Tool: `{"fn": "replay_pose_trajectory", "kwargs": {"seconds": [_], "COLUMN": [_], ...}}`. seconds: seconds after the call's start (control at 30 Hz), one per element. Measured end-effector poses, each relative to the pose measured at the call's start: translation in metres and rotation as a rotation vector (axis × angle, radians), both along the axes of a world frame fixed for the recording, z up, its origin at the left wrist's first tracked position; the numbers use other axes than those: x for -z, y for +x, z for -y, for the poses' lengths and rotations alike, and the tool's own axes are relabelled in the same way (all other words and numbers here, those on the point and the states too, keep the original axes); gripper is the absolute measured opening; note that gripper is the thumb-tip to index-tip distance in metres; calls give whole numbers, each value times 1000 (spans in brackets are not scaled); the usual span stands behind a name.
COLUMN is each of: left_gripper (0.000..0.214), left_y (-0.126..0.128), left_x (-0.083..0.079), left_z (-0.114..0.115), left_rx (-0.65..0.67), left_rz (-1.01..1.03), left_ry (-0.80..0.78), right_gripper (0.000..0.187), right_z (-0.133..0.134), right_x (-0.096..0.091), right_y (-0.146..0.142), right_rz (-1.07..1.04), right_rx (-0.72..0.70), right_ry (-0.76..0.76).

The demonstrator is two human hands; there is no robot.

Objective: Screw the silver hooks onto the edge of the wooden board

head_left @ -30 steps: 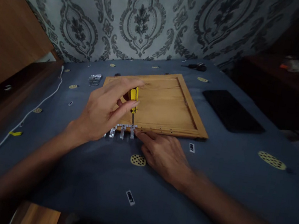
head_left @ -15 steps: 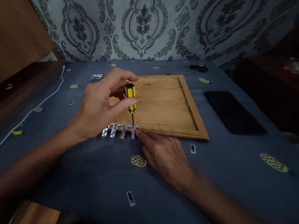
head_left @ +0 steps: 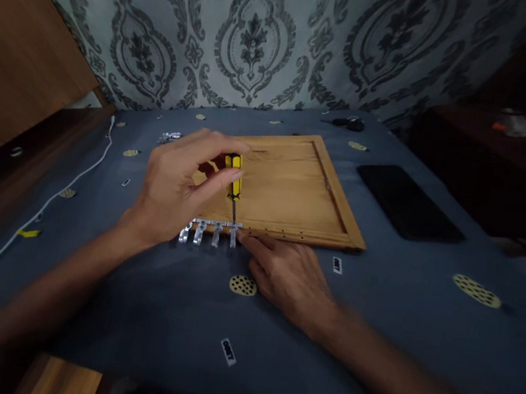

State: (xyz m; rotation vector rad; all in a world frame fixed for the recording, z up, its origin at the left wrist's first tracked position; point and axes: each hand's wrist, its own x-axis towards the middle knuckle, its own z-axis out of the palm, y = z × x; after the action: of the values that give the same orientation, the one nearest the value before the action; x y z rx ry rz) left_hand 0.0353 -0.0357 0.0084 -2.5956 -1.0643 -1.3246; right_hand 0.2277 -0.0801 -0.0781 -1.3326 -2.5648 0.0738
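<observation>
Between the thumb and fingers of my left hand (head_left: 171,185) is a yellow and black screwdriver (head_left: 234,177), held nearly upright. Its tip meets the rightmost metal hinge (head_left: 233,235) on the near edge of a framed wooden panel (head_left: 290,185). My right hand (head_left: 292,279) lies low beside that edge, its fingers closed and the index fingertip against the same hinge; its thumb is hidden. Several similar metal hinges (head_left: 200,231) line the edge to the left. Part of the panel is behind my left hand.
More metal hinges (head_left: 171,137) lie beyond my left hand. On the blue patterned cloth (head_left: 159,334) are a black phone-like slab (head_left: 408,201) at right and a dark tool (head_left: 348,123) at the back. A white cable (head_left: 76,182) runs down the left side.
The screwdriver handle has turned slightly more upright, and the left fingers have shifted around its top. Its tip stays on the same hinge; the right hand keeps its place.
</observation>
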Motion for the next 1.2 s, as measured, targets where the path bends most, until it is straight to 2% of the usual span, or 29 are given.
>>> {"fn": "replay_pose_trajectory", "kwargs": {"seconds": [0.1, 0.23, 0.4, 0.6, 0.73, 0.9, 1.07, 1.2], "left_gripper": [20, 11, 7, 15, 5, 2, 14, 9], "left_y": [1, 3, 3, 0, 0, 1, -2, -3], "left_x": [-4, -6, -4, -6, -6, -5, -6, -4], "left_z": [-2, -2, -1, -1, 0, 0, -1, -3], "left_rx": [15, 20, -30, 16, 4, -24, 29, 33], "left_rz": [-20, -60, 13, 29, 7, 27, 74, 71], "left_ry": [-40, -9, 20, -22, -7, 22, -59, -63], "right_gripper": [44, 42, 41, 44, 48, 44, 46, 48], "right_z": [0, 0, 0, 1, 1, 1, 1, 1], "right_x": [0, 0, 0, 0, 0, -2, -1, 0], "right_y": [0, 0, 0, 1, 1, -1, -1, -1], "right_rz": [-5, -8, -6, 1, 1, 19, 20, 25], "right_rx": [1, 3, -1, 3, 13, 29, 23, 29], "right_ry": [6, 15, -3, -16, -28, -55, -32, -23]}}
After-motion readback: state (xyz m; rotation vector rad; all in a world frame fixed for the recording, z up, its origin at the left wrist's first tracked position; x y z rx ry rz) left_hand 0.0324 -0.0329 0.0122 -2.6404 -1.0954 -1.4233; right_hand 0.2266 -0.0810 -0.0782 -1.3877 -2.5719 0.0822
